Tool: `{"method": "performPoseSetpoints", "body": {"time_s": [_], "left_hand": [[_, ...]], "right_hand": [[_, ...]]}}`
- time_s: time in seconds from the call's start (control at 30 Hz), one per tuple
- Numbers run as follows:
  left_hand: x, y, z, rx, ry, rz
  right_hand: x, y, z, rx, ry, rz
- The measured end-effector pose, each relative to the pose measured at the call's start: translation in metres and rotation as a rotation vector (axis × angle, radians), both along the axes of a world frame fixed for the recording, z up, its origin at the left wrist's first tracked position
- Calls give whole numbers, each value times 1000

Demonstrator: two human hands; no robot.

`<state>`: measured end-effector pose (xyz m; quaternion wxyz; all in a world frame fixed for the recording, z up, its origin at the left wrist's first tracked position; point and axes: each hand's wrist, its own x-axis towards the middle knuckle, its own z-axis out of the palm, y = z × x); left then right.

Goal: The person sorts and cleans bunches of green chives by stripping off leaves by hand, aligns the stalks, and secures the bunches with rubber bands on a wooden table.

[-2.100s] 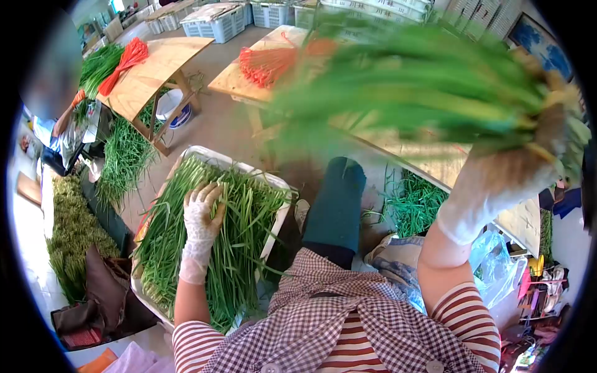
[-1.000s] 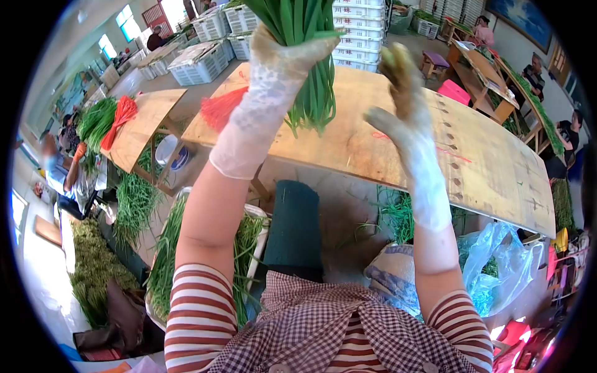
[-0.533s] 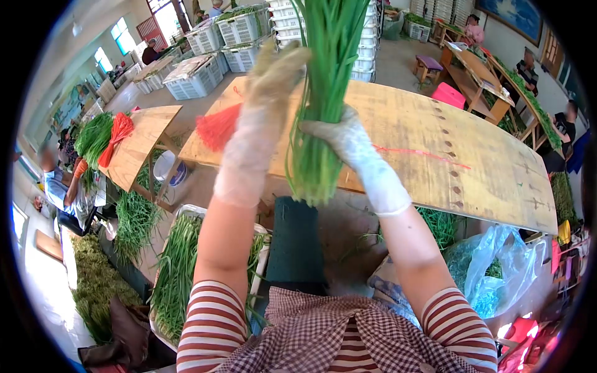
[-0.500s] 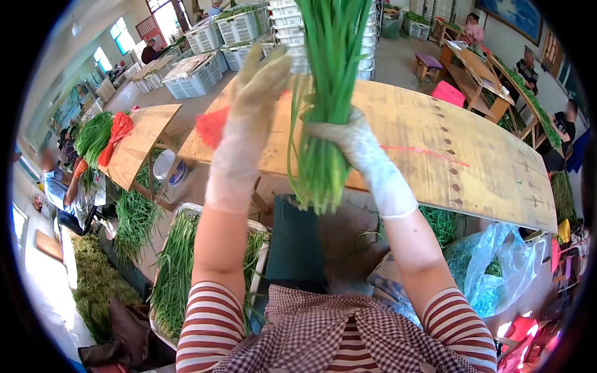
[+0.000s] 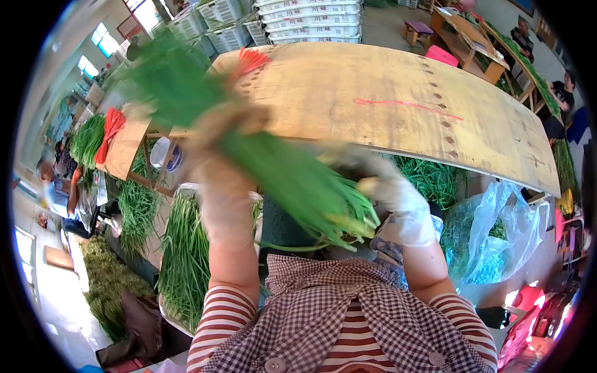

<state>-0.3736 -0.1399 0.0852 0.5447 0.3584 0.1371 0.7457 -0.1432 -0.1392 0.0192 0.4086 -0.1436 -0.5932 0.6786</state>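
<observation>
Left hand (image 5: 217,137): gloved, clamped around the green bunch (image 5: 280,180), on the leafy side of its middle.
Right hand (image 5: 380,180): gloved, blurred, just beside the stem ends; whether its fingers are apart or together, I cannot tell.
Bunch: one, tilted in the air, stems low toward the right hand, tips high to the left, crossing in view the left end of the bench's near edge.
Tray (image 5: 189,185): one, by the left forearm, holding greens.
Plastic bag (image 5: 488,230): one, below the near edge, right.
Bench (image 5: 497,149): wood shows between near edge and red strip.
Red strip (image 5: 404,105): one, midway between edges.
Red bundle (image 5: 252,61): one, at the far left corner.
Crates (image 5: 311,25): stacked beyond the far edge.
</observation>
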Motion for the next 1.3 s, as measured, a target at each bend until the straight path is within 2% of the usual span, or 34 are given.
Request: {"method": "performPoseSetpoints", "body": {"time_s": [0.03, 0.07, 0.1, 0.17, 0.2, 0.23, 0.27, 0.3, 0.37, 0.4, 0.43, 0.47, 0.5, 0.53, 0.57, 0.63, 0.7, 0.73, 0.77, 0.83, 0.87, 0.9, 0.93, 1.03, 1.1, 1.17, 1.23, 1.3], "left_hand": [[-5, -8, 15, 183, -112, 59], [-9, -19, 24, 335, -200, 108], [-11, -20, 21, 307, -186, 166], [-12, -10, -7, -146, 194, 321], [-8, -14, -26, -145, 244, 313], [-16, -18, -43, -123, -3, 168], [-1, -29, -47, -99, 21, 269], [13, -40, -51, -86, 52, 366], [-8, -20, -82, -488, -28, 167], [-8, -21, -91, -631, 126, 332], [-16, -10, -104, -492, -20, 234], [-17, -2, -104, -359, -160, 139], [-19, -7, -106, -251, -292, 52], [-16, -8, -112, -416, -279, 216], [-20, -9, -125, -410, -260, 197], [-32, 6, -153, -363, -228, 141], [-21, 6, -144, -390, -308, 154], [-21, 6, -143, -367, -323, 144], [-22, 6, -144, -345, -339, 135], [-34, 10, -143, -330, -386, 182], [-39, 9, -142, -308, -412, 192], [-38, 8, -140, -286, -438, 203], [-35, 6, -138, -260, -503, 183], [-46, 11, -155, -67, -513, -68], [-31, 11, -149, -4, -552, -138], [-20, 11, -142, 59, -585, -260], [-10, 9, -137, -17, -593, -160], [-2, 8, -135, -119, -570, 0]], "right_hand": [[14, 1, -21, -36, 272, -75], [22, -2, -32, -173, 345, -150], [29, -7, -43, -308, 415, -222], [32, -23, -72, -550, 300, -157], [33, -36, -79, -621, 273, -150], [31, -48, -58, -372, 83, -213], [30, -61, -36, -130, -104, -303], [29, -71, -35, -356, 69, -366], [33, -45, -87, -615, -59, -423], [30, -52, -90, -661, -82, -483], [28, -49, -90, -679, -99, -546], [21, -50, -94, -293, 47, -636], [24, -51, -96, -374, -40, -589], [31, -50, -96, -458, -127, -537], [34, -49, -90, -529, -212, -486], [45, -45, -120, -567, -3, -427], [55, -47, -125, -676, 165, -391], [65, -51, -128, -722, 154, -453], [79, -55, -126, -696, 138, -437], [125, -52, -161, -617, 387, -408], [152, -48, -180, -572, 484, -506], [161, -44, -173, -525, 579, -601], [164, -46, -168, -422, -133, -999], [127, -51, -142, -120, -325, -1045], [92, -55, -108, -258, -187, -863], [73, -45, -107, 399, -502, -940], [52, -40, -96, 465, -552, -948], [37, -34, -108, 534, -653, -979]]}}
